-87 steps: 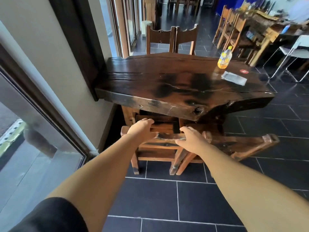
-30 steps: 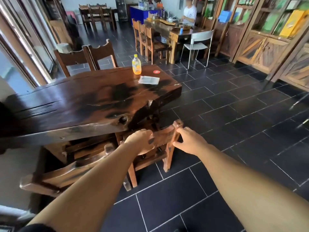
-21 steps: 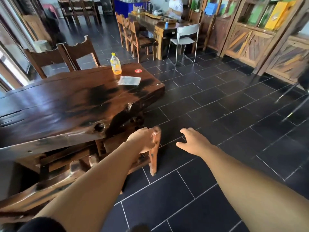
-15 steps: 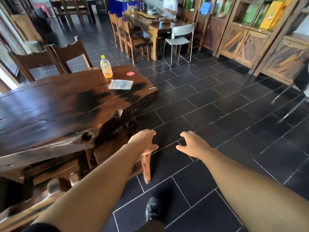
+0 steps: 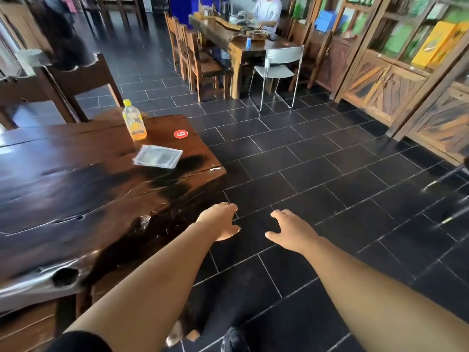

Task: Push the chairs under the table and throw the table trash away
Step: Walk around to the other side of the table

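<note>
1. I am standing at the near right corner of a dark slab table (image 5: 76, 189) on a black tiled floor (image 5: 330, 174); wooden cabinets (image 5: 380, 80) are lining the right wall, and a person (image 5: 267, 8) is sitting at a far table (image 5: 236, 39).
2. The trash is sitting on the table's far right end: a bottle (image 5: 133, 120) with orange liquid standing upright, and a clear wrapper (image 5: 157, 156) lying flat just near of it, beside a red sticker (image 5: 180, 134). Two chairs (image 5: 76, 82) are standing at the table's far side.
3. Half a second ago my left hand was touching the chair back; now that chair is almost hidden under the table edge, and I am seeing more of the tabletop.
4. My left hand (image 5: 220, 221) and right hand (image 5: 291, 231) are hovering over the floor, fingers loosely spread, holding and touching nothing.
</note>
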